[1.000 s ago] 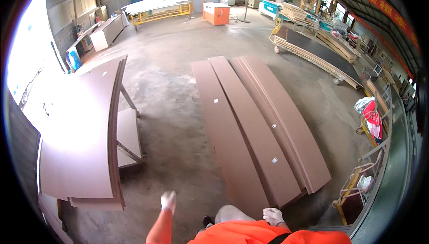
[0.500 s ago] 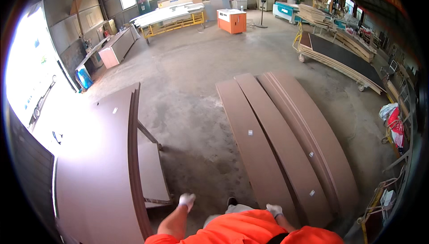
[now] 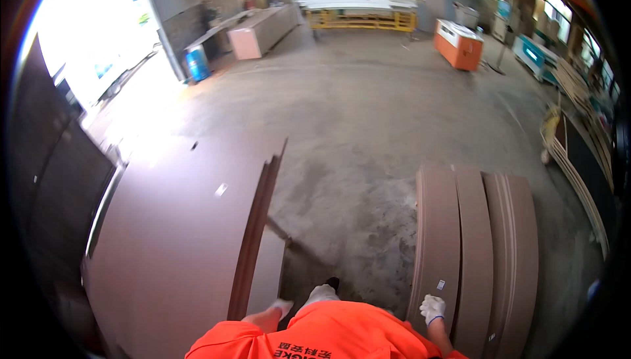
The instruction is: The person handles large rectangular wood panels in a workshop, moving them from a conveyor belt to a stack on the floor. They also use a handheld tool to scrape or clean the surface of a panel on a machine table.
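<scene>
brown panels (image 3: pixel 177 247), near ends off-frame

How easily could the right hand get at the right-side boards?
Probably yes: the right hand appears over the right-side boards, with nothing visible between them, though the height gap is unclear.

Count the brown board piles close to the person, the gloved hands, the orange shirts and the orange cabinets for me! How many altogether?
Brown board piles: 4 (1 on the left, 3 on the right)
Gloved hands: 2
Orange shirt: 1
Orange cabinet: 1
Total: 8
</scene>
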A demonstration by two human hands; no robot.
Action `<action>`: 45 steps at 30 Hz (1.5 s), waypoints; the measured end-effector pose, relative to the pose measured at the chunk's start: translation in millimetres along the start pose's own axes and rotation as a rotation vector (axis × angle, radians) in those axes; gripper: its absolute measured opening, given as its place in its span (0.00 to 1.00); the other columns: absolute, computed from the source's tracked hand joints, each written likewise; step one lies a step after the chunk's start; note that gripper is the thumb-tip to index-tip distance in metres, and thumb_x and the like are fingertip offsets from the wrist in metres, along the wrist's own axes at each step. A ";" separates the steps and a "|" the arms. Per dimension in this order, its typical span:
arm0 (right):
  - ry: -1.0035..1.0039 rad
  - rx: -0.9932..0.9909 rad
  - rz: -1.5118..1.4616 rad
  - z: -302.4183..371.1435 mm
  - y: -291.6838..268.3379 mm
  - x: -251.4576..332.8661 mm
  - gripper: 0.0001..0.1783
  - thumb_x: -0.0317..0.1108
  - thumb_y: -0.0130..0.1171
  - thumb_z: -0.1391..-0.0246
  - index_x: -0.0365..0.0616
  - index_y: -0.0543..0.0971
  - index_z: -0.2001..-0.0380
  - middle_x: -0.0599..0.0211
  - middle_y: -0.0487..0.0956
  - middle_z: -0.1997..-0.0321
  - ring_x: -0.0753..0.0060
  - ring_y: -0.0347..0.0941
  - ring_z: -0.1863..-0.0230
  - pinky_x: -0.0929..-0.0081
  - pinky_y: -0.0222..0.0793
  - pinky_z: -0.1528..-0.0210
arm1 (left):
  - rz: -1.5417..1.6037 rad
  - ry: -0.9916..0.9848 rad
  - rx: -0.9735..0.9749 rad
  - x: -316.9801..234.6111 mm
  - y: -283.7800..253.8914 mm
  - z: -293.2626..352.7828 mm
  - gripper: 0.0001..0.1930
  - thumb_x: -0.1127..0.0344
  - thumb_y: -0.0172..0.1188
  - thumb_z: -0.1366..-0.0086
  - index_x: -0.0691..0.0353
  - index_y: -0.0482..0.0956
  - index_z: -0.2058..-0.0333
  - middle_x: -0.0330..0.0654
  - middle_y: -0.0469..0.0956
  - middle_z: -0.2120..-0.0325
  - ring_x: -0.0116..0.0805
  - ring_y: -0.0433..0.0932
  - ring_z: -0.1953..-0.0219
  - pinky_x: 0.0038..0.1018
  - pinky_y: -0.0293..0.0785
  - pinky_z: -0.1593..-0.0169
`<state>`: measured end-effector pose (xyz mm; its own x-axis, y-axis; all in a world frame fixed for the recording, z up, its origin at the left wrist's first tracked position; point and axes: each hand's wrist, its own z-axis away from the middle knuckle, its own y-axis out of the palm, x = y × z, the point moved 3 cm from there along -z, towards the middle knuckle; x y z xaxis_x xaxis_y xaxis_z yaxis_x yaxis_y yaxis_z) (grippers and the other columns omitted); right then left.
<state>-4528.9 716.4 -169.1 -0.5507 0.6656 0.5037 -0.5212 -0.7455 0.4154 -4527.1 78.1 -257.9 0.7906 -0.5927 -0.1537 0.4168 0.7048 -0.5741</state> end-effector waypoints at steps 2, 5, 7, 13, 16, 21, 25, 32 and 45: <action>-0.110 -0.162 0.202 -18.6 26.2 -18.1 0.11 0.36 0.64 0.40 0.46 0.79 0.76 0.68 0.73 0.82 0.69 0.70 0.85 0.67 0.61 0.86 | -0.040 0.310 -0.017 -131.8 -65.6 -52.7 0.27 0.41 0.55 0.31 0.62 0.84 0.56 0.48 0.83 0.62 0.40 0.80 0.60 0.39 0.74 0.57; -0.240 -0.324 1.426 -96.7 20.9 -43.4 0.22 0.48 0.68 0.44 0.35 0.84 0.65 0.54 0.83 0.73 0.59 0.79 0.79 0.61 0.71 0.78 | 0.731 0.399 0.356 -310.1 -170.8 -135.5 0.17 0.47 0.57 0.30 0.54 0.81 0.69 0.38 0.79 0.73 0.31 0.75 0.72 0.34 0.68 0.72; 0.032 -0.397 1.106 -112.4 49.9 -44.4 0.24 0.50 0.67 0.43 0.36 0.84 0.62 0.51 0.85 0.69 0.55 0.83 0.71 0.60 0.75 0.71 | 0.957 0.492 0.511 -456.1 -233.2 -168.8 0.12 0.62 0.60 0.30 0.53 0.77 0.75 0.31 0.75 0.79 0.28 0.71 0.79 0.29 0.63 0.79; 0.472 0.099 2.074 -244.7 126.3 5.5 0.24 0.57 0.43 0.29 0.63 0.83 0.47 0.82 0.82 0.39 0.72 0.75 0.34 0.59 0.79 0.47 | 0.576 0.677 0.262 -805.1 -268.8 -160.5 0.04 0.70 0.61 0.32 0.63 0.79 0.66 0.35 0.75 0.77 0.27 0.72 0.79 0.24 0.66 0.77; 0.245 -0.349 1.568 -337.6 164.5 71.7 0.18 0.48 0.45 0.29 0.59 0.84 0.52 0.81 0.84 0.47 0.72 0.79 0.44 0.61 0.78 0.52 | 0.228 0.621 0.356 -858.7 -277.3 -176.6 0.07 0.67 0.64 0.32 0.64 0.80 0.64 0.37 0.77 0.75 0.29 0.75 0.76 0.26 0.70 0.75; -0.392 -0.614 -0.010 -459.1 263.6 328.7 0.11 0.34 0.55 0.37 0.46 0.85 0.59 0.67 0.85 0.63 0.68 0.80 0.63 0.62 0.74 0.65 | -0.139 0.298 0.405 -1013.4 -308.6 -276.4 0.10 0.60 0.63 0.29 0.60 0.78 0.65 0.36 0.74 0.76 0.30 0.75 0.75 0.28 0.70 0.74; -0.641 -0.508 -0.835 -549.9 245.7 412.4 0.10 0.31 0.58 0.38 0.39 0.84 0.59 0.68 0.82 0.68 0.73 0.75 0.69 0.67 0.72 0.69 | -0.352 0.344 0.354 -1255.5 -319.1 -354.0 0.12 0.57 0.51 0.24 0.51 0.71 0.69 0.35 0.65 0.82 0.33 0.68 0.78 0.35 0.63 0.77; -0.136 -0.845 -1.194 -564.9 385.6 365.8 0.23 0.47 0.61 0.35 0.39 0.77 0.76 0.65 0.77 0.78 0.65 0.71 0.83 0.63 0.65 0.81 | -0.370 0.676 0.814 -1667.6 -130.8 -299.9 0.13 0.47 0.46 0.28 0.44 0.74 0.66 0.35 0.66 0.81 0.32 0.66 0.78 0.32 0.59 0.81; -0.012 -1.226 -1.156 -723.7 350.8 599.1 0.21 0.43 0.72 0.41 0.38 0.86 0.53 0.63 0.85 0.66 0.68 0.81 0.70 0.68 0.79 0.68 | -1.068 0.349 1.253 -1705.7 356.9 -159.8 0.14 0.58 0.57 0.27 0.55 0.75 0.47 0.43 0.79 0.53 0.48 0.79 0.54 0.48 0.77 0.55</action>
<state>-5513.5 878.0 -269.7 0.4574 0.8015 0.3851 -0.7868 0.5666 -0.2448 -5798.6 1278.3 -329.3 -0.1208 -0.9075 -0.4023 0.8737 -0.2896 0.3908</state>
